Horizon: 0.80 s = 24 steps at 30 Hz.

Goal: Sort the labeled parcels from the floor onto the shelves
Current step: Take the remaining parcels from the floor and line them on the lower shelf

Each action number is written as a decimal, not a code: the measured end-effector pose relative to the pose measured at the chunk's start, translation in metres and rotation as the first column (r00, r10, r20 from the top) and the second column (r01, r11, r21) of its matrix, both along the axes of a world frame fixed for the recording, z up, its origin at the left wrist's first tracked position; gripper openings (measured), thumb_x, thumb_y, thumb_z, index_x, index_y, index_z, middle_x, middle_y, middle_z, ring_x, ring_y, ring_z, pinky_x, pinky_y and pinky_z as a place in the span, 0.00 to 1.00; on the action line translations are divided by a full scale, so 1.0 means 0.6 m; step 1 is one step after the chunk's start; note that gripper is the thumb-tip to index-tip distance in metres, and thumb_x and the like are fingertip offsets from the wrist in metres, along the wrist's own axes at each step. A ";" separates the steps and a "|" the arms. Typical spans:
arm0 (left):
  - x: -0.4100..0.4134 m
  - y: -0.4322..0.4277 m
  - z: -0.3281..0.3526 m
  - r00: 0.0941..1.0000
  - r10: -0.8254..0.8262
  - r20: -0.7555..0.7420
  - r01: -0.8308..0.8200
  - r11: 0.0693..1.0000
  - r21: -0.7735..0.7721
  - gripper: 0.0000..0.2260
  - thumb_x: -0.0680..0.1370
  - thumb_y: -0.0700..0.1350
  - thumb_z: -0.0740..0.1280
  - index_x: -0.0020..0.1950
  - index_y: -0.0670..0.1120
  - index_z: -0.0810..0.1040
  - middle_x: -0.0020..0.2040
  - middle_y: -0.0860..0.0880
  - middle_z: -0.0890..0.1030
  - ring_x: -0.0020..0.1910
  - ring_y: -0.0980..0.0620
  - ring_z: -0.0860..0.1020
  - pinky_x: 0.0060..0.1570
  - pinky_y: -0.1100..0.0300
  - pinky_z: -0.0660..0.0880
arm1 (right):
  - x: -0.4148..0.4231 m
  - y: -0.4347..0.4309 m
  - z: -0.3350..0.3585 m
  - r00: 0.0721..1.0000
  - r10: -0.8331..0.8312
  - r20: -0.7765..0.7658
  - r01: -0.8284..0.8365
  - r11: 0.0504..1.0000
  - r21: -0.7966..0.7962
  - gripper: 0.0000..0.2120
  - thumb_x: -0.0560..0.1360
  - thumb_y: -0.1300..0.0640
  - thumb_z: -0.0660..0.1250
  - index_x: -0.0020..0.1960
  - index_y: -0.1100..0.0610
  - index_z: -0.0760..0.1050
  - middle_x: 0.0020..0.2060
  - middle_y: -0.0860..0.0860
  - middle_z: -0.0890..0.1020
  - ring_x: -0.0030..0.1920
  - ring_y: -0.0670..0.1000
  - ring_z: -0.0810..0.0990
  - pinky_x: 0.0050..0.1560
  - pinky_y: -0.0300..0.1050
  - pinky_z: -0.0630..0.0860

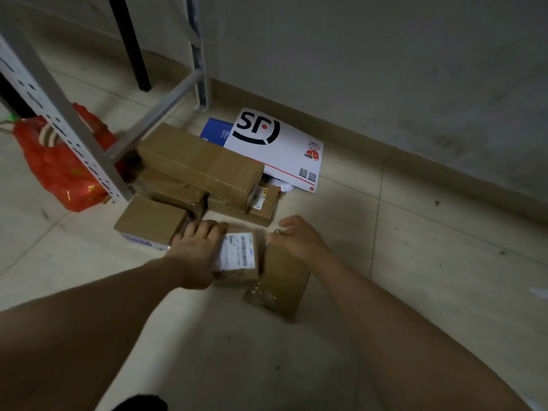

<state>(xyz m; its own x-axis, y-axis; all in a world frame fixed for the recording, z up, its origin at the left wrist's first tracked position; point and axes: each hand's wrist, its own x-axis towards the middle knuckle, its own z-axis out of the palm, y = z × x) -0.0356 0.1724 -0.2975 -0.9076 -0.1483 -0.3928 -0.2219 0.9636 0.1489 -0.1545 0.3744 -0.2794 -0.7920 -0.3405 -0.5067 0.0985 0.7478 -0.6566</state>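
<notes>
Both bare arms are reaching forward and down, the left hand (195, 247) lying palm down with fingers spread and gripping beneath it, while the right hand (298, 237) is hovering alongside, fingers loosely curled, a ring showing on one finger.

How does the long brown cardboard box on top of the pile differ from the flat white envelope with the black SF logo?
The long brown cardboard box is thick and taped, and rests on other boxes; the flat white envelope with the black SF logo is thin and lies on the floor tiles by the wall. The box is plain brown on top; the envelope carries large print and a red line. Both remain on the floor, untouched by either hand.
</notes>
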 end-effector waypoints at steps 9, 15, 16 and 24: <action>-0.023 0.031 0.153 0.853 -0.504 -0.135 0.512 0.858 0.028 0.47 0.68 0.48 0.73 0.80 0.56 0.48 0.77 0.54 0.55 0.78 0.50 0.45 0.75 0.46 0.58 | 0.025 0.003 0.080 0.890 0.400 0.220 -0.375 0.915 -0.150 0.31 0.70 0.47 0.79 0.69 0.51 0.72 0.61 0.50 0.83 0.60 0.51 0.82 0.65 0.53 0.77; -0.021 0.043 0.234 0.865 -0.261 -0.429 0.352 0.924 0.147 0.47 0.68 0.41 0.73 0.79 0.58 0.49 0.75 0.51 0.61 0.72 0.50 0.60 0.68 0.48 0.69 | 0.043 0.077 0.166 0.884 0.165 0.437 -0.061 0.968 -0.241 0.13 0.75 0.45 0.71 0.56 0.51 0.81 0.47 0.48 0.87 0.47 0.47 0.84 0.49 0.44 0.79; -0.023 0.043 0.242 0.882 -0.066 -0.467 0.220 0.933 0.284 0.48 0.69 0.40 0.74 0.79 0.59 0.49 0.75 0.50 0.60 0.74 0.49 0.60 0.70 0.47 0.68 | 0.048 0.085 0.173 0.886 0.101 0.453 0.042 0.955 -0.295 0.11 0.75 0.46 0.70 0.54 0.52 0.81 0.45 0.48 0.87 0.43 0.46 0.84 0.47 0.43 0.79; -0.002 0.054 0.285 0.937 0.261 0.231 -0.199 -0.142 0.970 0.50 0.55 0.58 0.84 0.73 0.46 0.69 0.65 0.40 0.75 0.67 0.35 0.74 0.59 0.34 0.75 | 0.070 0.054 0.258 0.872 -0.043 0.488 0.417 0.590 -0.692 0.28 0.66 0.53 0.76 0.66 0.51 0.76 0.57 0.55 0.85 0.60 0.58 0.82 0.59 0.63 0.79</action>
<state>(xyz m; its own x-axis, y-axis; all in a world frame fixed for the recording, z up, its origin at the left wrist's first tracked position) -0.0369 0.2046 -0.1265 -0.9335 0.1595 -0.3211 -0.3572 -0.3372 0.8710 -0.1124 0.4070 -0.1249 -0.7015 -0.5754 -0.4204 0.5668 -0.0929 -0.8186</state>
